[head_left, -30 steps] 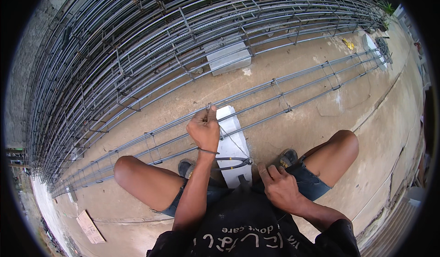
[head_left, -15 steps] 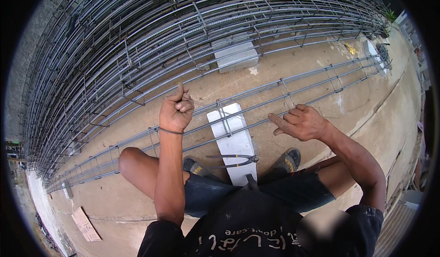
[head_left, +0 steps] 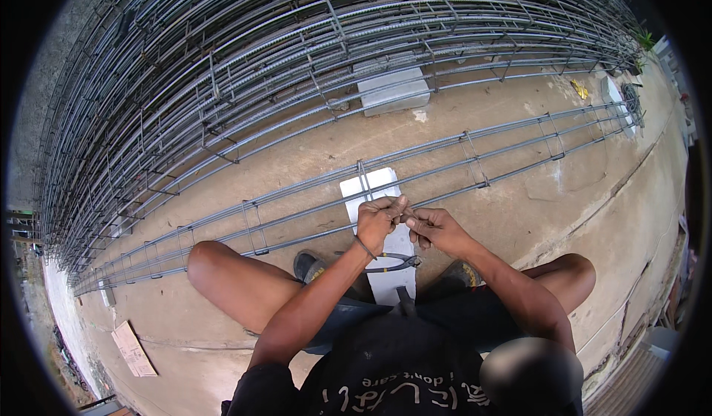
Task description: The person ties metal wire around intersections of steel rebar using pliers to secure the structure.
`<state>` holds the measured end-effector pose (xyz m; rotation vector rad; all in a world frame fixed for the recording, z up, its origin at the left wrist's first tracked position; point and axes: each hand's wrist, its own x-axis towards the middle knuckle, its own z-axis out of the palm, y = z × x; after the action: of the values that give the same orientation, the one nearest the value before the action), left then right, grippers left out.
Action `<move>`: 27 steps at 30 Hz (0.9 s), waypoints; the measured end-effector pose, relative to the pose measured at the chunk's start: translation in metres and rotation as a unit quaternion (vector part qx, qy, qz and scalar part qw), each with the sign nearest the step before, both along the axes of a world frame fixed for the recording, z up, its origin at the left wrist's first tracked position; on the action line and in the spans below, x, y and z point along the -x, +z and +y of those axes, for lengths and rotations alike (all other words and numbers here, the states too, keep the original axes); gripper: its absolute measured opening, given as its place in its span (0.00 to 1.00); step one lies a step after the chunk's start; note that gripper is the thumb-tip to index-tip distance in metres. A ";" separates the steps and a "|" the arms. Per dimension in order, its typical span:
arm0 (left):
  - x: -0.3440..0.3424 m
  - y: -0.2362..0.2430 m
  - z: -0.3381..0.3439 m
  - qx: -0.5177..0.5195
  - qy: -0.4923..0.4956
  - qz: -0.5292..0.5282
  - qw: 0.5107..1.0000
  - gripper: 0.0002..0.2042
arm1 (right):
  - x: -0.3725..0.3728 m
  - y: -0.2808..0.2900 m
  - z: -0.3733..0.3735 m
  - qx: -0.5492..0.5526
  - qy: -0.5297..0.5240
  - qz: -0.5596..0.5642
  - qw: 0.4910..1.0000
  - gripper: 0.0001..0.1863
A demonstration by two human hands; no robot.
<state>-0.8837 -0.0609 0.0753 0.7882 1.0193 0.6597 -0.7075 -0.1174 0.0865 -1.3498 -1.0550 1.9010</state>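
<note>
Over a long white block point(head_left: 395, 286), both hands meet with closed fingertips. My left hand point(head_left: 378, 222) pinches at the tip, a dark band around its wrist. Opposite it, my right hand point(head_left: 439, 232) is closed, thumb and fingers against the left fingertips. They appear to pinch thin tie wire, too fine to trace clearly here. Just beyond the hands runs a narrow rebar cage point(head_left: 486, 184), propped across the block, with square stirrups at intervals. Pincers point(head_left: 394, 263) with yellow marks on the handles lie on the block nearer to me, partly behind my left wrist.
A large stack of rebar cages point(head_left: 222, 82) fills the far side, propped on a grey block point(head_left: 395, 98). A white support point(head_left: 619, 104) holds the cage's right end. Flat cardboard point(head_left: 134, 349) lies at left on the concrete. My bent legs flank the block.
My hands, wide apart before with thin wire about them, have come together above the block. The left moved right and nearer to me; the right moved left.
</note>
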 end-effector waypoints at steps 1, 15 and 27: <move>0.011 0.001 0.013 0.015 -0.005 0.018 1.000 0.16 | 0.007 -0.001 0.002 0.051 -0.058 0.036 0.996 0.17; 0.012 0.006 0.021 -0.167 0.022 0.143 0.975 0.12 | 0.025 -0.003 0.012 -0.171 -0.128 -0.256 0.943 0.10; -0.006 -0.021 -0.019 -0.241 0.093 0.139 0.956 0.08 | 0.028 -0.018 0.011 -0.200 -0.139 -0.389 0.889 0.09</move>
<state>-0.8782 -0.0795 0.0542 1.2468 1.2152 1.0014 -0.7359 -0.1062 0.0683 -1.9177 -1.4180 0.8407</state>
